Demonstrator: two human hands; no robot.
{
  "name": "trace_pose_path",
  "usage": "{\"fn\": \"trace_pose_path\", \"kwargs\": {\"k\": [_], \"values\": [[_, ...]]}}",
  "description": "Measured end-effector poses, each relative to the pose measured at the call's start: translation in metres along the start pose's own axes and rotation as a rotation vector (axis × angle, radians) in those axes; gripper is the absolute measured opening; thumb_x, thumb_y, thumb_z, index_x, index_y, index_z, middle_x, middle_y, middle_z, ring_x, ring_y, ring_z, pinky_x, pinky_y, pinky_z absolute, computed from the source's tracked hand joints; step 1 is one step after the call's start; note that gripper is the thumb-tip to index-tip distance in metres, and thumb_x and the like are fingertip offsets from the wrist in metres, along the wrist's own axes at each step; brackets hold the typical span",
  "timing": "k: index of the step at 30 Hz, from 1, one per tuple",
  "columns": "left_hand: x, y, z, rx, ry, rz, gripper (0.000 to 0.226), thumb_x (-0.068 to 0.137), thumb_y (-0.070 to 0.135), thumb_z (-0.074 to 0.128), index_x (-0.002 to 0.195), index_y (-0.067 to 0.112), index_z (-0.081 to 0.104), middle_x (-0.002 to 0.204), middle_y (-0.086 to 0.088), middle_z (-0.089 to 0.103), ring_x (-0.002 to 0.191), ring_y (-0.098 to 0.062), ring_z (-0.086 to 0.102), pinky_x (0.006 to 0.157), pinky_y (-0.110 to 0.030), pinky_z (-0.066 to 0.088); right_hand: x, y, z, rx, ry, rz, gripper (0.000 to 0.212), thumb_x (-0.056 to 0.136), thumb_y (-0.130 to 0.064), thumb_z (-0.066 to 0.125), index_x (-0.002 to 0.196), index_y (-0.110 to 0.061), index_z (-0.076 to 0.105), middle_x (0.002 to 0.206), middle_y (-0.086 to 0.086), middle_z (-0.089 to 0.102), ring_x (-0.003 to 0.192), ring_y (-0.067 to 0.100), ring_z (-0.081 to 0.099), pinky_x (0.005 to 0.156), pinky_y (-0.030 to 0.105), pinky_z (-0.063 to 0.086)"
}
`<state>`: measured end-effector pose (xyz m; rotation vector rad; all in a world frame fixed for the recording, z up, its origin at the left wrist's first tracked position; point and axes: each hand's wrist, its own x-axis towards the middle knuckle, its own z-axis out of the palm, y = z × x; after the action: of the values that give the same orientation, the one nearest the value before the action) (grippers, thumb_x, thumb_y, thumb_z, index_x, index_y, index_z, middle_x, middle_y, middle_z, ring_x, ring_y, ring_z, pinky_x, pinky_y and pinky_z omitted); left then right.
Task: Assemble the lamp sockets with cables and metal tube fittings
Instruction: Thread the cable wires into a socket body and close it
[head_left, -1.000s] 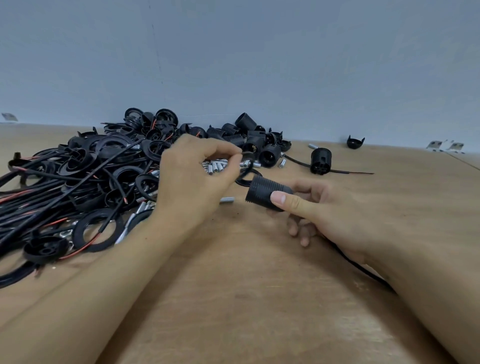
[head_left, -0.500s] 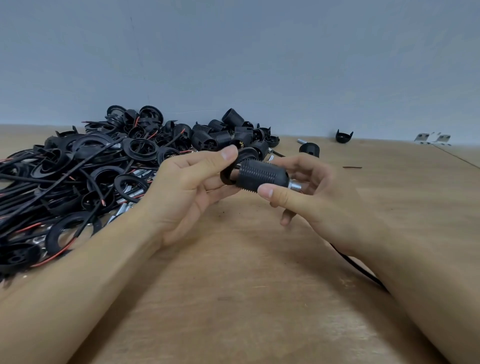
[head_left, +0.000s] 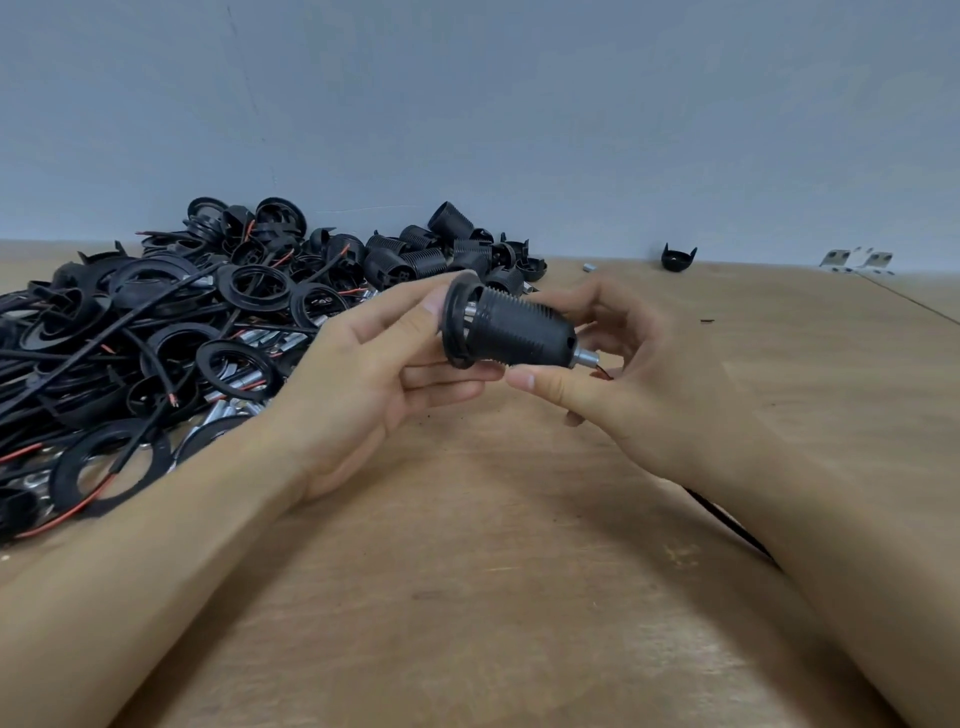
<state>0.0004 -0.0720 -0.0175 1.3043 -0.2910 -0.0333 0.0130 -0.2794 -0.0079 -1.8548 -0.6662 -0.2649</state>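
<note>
Both hands meet above the wooden counter (head_left: 467, 597), with a black lamp socket (head_left: 519, 330) held in the air between them. Left hand (head_left: 363, 384) is palm-up on the socket's wide end: its thumb lies along the top of the black ring (head_left: 457, 327) fitted around that end, and its fingers curl beneath, pinching the ring. Right hand (head_left: 639, 384) takes the narrow end, its thumb pressed under the threaded body and its fingers curled behind, so it grips the socket. The socket lies tilted, wide mouth up and to the left, narrow end down and to the right, where a short metal tube fitting (head_left: 586, 358) sticks out just beside the right fingers. A bit of red wire shows right at that fitting. A black cable (head_left: 727, 525) trails on the counter under the right forearm. Farther back on the left sits a heap of black rings, cables and metal tubes (head_left: 156, 332), with loose sockets (head_left: 415, 254) stacked at its far edge near the wall. A lone black cap (head_left: 678, 258) lies well apart to the right.
</note>
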Motion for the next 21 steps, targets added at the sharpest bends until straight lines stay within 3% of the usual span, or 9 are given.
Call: {"fn": "trace_pose_path", "kwargs": {"k": [2,6,10,12,15,18,21], "values": [[-0.0005,-0.0006,-0.0007,0.028,-0.009,0.025,0.037,0.091,0.033,0.054,0.125,0.021,0.067,0.113,-0.013,0.072,0.099,-0.032,0.071,0.079,-0.031,0.058,-0.0007,-0.0021,-0.0012,-0.143,-0.01,-0.073,0.035,0.075,-0.031,0.083,0.099,-0.04,0.06,0.099,-0.019,0.064,0.083,0.014,0.062,0.056,0.029,0.057],[-0.0001,-0.0012,-0.0027,0.05,-0.05,0.021,0.043,0.093,0.043,0.053,0.122,0.017,0.068,0.114,-0.016,0.071,0.099,-0.032,0.071,0.078,-0.03,0.058,-0.0023,-0.0067,0.0011,-0.082,-0.033,-0.107,0.034,0.076,-0.017,0.083,0.1,-0.031,0.063,0.096,-0.021,0.061,0.081,0.019,0.064,0.048,0.024,0.056],[0.0,-0.0019,-0.0021,0.07,-0.046,0.046,0.048,0.087,0.051,0.053,0.122,0.022,0.068,0.11,-0.014,0.073,0.092,-0.03,0.073,0.075,-0.03,0.059,-0.0034,-0.01,0.0029,-0.106,-0.034,-0.115,0.032,0.077,-0.019,0.082,0.102,-0.023,0.063,0.095,-0.026,0.059,0.077,0.018,0.065,0.048,0.023,0.056],[0.0006,-0.001,-0.0026,0.068,-0.066,0.039,0.044,0.089,0.049,0.052,0.115,0.02,0.071,0.108,-0.015,0.073,0.092,-0.03,0.073,0.075,-0.031,0.059,-0.0039,-0.0096,0.002,-0.147,-0.032,-0.112,0.033,0.077,-0.019,0.083,0.102,-0.026,0.063,0.095,-0.024,0.059,0.073,0.018,0.066,0.051,0.025,0.057],[0.0028,0.0015,-0.0052,0.081,-0.076,0.002,0.043,0.096,0.041,0.051,0.123,0.01,0.065,0.111,-0.02,0.071,0.099,-0.037,0.07,0.079,-0.034,0.058,-0.0045,-0.0088,0.001,-0.249,-0.02,-0.14,0.035,0.077,-0.02,0.082,0.104,-0.027,0.062,0.095,-0.02,0.061,0.074,0.016,0.066,0.06,0.032,0.058],[0.0032,0.003,-0.006,0.1,-0.069,-0.04,0.043,0.097,0.038,0.051,0.125,0.007,0.062,0.11,-0.023,0.071,0.097,-0.039,0.071,0.079,-0.036,0.059,-0.0051,-0.0087,0.0023,-0.426,0.015,-0.267,0.034,0.077,-0.016,0.081,0.106,-0.016,0.064,0.096,-0.008,0.062,0.078,0.012,0.057,0.063,0.034,0.055],[0.0016,0.004,-0.0038,0.098,-0.039,-0.107,0.05,0.091,0.046,0.053,0.116,0.005,0.067,0.099,-0.026,0.072,0.088,-0.037,0.073,0.07,-0.033,0.06,-0.0058,-0.0094,0.004,-0.545,0.036,-0.387,0.031,0.078,-0.008,0.079,0.106,-0.008,0.067,0.097,-0.002,0.058,0.078,0.009,0.05,0.06,0.029,0.052]]}}
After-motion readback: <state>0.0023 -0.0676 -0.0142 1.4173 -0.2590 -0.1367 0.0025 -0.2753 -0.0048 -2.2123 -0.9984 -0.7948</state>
